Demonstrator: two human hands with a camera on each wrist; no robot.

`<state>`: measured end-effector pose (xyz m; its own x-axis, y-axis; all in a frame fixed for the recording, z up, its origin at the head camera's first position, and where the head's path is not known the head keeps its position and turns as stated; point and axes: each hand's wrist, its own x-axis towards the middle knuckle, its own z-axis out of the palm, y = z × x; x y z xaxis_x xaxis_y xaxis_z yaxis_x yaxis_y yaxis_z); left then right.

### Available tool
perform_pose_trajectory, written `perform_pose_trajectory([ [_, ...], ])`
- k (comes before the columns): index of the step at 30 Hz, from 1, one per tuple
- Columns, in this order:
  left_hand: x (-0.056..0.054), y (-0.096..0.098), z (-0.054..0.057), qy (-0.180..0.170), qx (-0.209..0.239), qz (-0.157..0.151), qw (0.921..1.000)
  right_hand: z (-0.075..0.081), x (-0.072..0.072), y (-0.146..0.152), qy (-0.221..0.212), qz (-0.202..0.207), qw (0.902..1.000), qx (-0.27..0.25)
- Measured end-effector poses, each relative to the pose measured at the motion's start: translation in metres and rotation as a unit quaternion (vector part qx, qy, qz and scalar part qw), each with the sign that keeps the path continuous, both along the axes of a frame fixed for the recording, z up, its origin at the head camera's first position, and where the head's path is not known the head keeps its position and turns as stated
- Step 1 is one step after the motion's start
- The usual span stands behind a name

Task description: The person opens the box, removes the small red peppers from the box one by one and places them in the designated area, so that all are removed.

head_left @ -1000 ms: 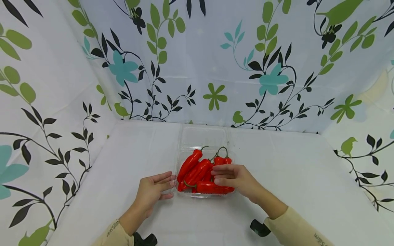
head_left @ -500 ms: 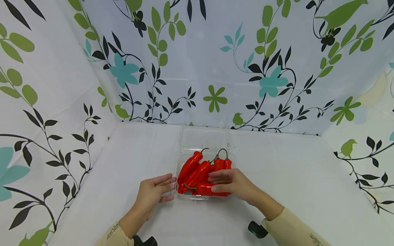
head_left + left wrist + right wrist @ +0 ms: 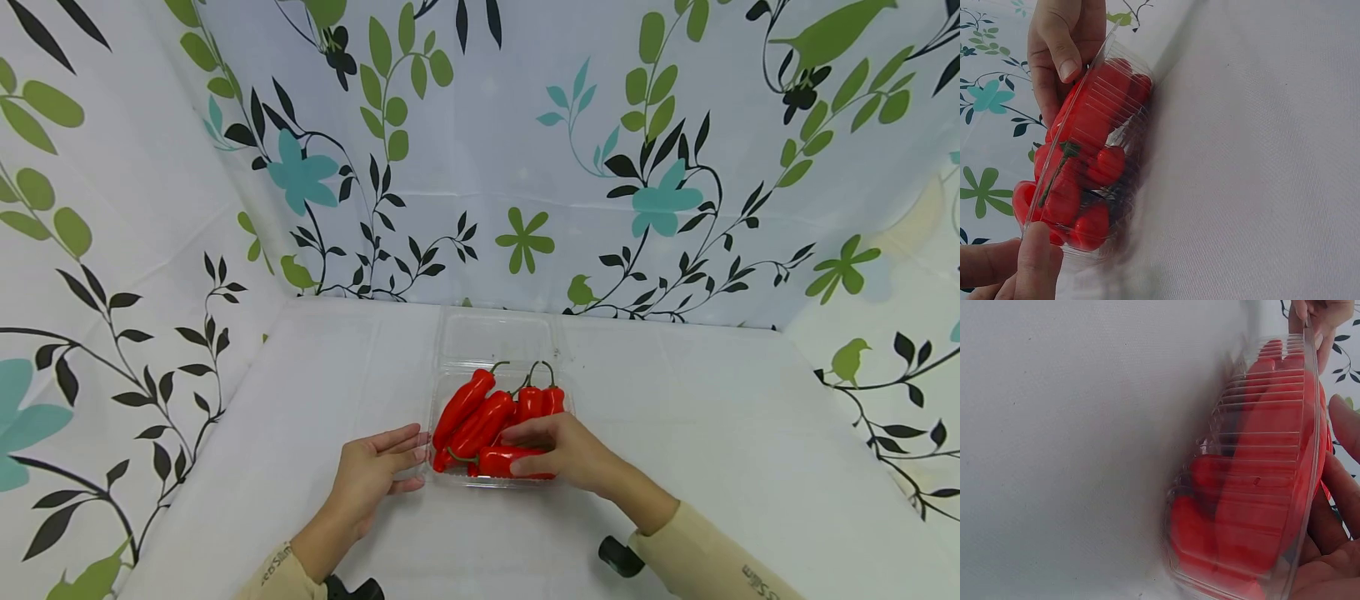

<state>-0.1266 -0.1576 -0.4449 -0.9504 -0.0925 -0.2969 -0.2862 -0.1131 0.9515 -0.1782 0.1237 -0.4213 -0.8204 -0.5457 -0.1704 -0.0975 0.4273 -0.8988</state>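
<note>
A clear plastic clamshell container [image 3: 483,484] lies on the white table, its lid folded back. It holds several glossy red peppers [image 3: 463,408] with green stems. My left hand [image 3: 363,475] is at the container's left side, pinching the rim between finger and thumb in the left wrist view. Over the container's front right part, my right hand [image 3: 566,450] grips the front pepper [image 3: 493,461], which lies crosswise with its stem to the left. Its thumb is on the near side and its fingers on the far side. The right end of that pepper is partly hidden by the hand.
The open lid [image 3: 495,340] lies flat behind the peppers. A patterned curtain [image 3: 450,167] with leaves and flowers rises behind the table [image 3: 360,358] and along both sides. Black wrist cameras [image 3: 621,557] hang at both sleeves.
My right hand has moved left and slightly down, and its fingers have closed round the front pepper. The left hand has stayed at the container's side. The head view tilted slightly earlier.
</note>
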Motion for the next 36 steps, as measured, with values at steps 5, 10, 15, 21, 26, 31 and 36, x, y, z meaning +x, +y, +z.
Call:
perform_pose_trajectory([
  [5, 0.0002, 0.0008, 0.0014, 0.001, 0.005, 0.001, 1.0, 0.0, -0.0004, -0.0012, 0.014, 0.004, 0.9997, 0.019],
  [10, 0.0004, 0.002, 0.0018, -0.002, 0.004, 0.001, 1.0, 0.0, -0.0006, -0.0016, 0.02, 0.016, 0.9993, 0.027],
  [15, 0.0012, 0.0028, 0.0012, -0.004, 0.003, 0.001, 1.0, -0.0001, -0.001, -0.002, 0.021, 0.02, 0.9991, 0.03],
  [21, 0.0023, 0.0031, 0.0009, -0.007, 0.003, 0.003, 1.0, -0.0012, -0.0007, -0.0031, 0.02, 0.012, 0.9991, 0.034],
  [26, 0.0025, 0.0024, 0.0005, -0.005, 0.004, 0.004, 1.0, -0.001, 0.0007, -0.0037, 0.024, 0.008, 0.9993, 0.029],
  [31, 0.0029, 0.0017, 0.0001, -0.005, 0.005, 0.0, 1.0, -0.0009, 0.0012, -0.0027, 0.021, -0.003, 0.9996, 0.02],
  [36, 0.0028, 0.0011, 0.0003, -0.006, 0.006, 0.0, 1.0, 0.0005, -0.0007, 0.0005, -0.004, -0.012, 0.9999, -0.005],
])
